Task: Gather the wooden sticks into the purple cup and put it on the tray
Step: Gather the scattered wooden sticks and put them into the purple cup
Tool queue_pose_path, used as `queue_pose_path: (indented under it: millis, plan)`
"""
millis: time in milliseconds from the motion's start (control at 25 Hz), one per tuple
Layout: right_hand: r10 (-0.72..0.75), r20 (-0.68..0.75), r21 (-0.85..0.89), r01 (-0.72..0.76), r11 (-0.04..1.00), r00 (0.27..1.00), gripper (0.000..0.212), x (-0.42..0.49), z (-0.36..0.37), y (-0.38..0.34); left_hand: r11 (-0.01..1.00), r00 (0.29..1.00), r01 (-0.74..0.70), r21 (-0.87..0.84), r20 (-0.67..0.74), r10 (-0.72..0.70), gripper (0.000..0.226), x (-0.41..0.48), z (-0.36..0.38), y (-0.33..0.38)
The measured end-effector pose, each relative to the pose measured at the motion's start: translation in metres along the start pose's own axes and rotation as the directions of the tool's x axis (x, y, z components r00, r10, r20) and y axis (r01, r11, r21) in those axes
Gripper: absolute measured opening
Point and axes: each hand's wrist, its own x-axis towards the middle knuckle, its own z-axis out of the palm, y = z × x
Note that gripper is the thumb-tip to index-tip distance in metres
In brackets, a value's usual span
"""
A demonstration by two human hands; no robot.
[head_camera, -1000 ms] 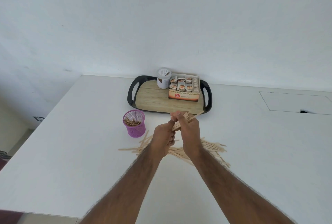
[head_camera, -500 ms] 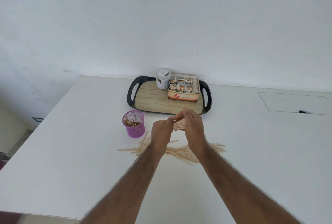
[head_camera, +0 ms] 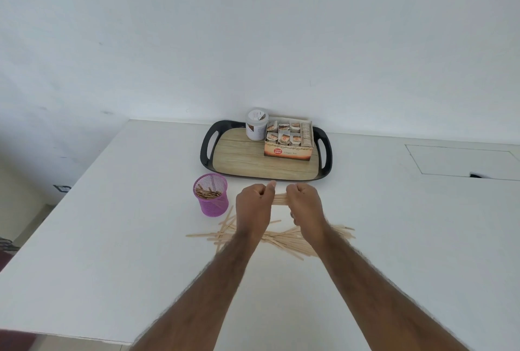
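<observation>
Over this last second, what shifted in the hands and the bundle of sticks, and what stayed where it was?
The bundle of sticks turned from slanted to roughly level. The left hand and right hand, bunched together before, drew apart and now each grips one end. The purple cup with its few sticks, the loose sticks on the table, and the tray stayed put.

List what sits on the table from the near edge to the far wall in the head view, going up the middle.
Loose wooden sticks → bundle of sticks held between the left hand and the right hand → tray → tea box
</observation>
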Motion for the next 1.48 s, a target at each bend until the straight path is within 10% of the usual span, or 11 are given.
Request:
queue_pose_path:
  millis: [120,240,440,640,1120,1480]
  plan:
    - [0.338,0.118,-0.03,-0.337,0.941,0.934,0.025,-0.005,-0.007,-0.008,0.986,0.992,-0.115,0.123,-0.031,0.12,0.055,-0.008,0.002,-0.003]
    - [0.361,0.167,0.028,-0.37,0.928,0.918,0.029,0.0,-0.011,-0.007,0.947,0.982,-0.178,0.268,-0.014,0.188,0.055,-0.007,0.001,-0.005]
    - [0.189,0.125,0.183,-0.21,0.961,0.974,0.027,0.004,-0.007,0.005,0.994,0.995,0.102,-0.033,0.027,-0.101,0.049,0.001,0.001,-0.001]
    - [-0.054,-0.029,0.083,0.056,0.995,0.998,0.033,0.004,-0.007,0.009,0.762,0.872,0.489,-0.425,0.245,-0.424,0.068,0.012,-0.013,-0.004]
    - [-0.304,-0.071,-0.13,0.293,0.947,0.95,0.033,-0.003,0.003,0.017,0.945,0.929,0.313,-0.096,0.24,-0.284,0.056,0.002,-0.005,0.007]
    - [-0.146,0.121,0.054,0.14,0.989,0.982,0.035,0.0,-0.012,0.015,0.962,0.943,0.272,-0.028,0.206,-0.261,0.053,0.003,-0.01,-0.004]
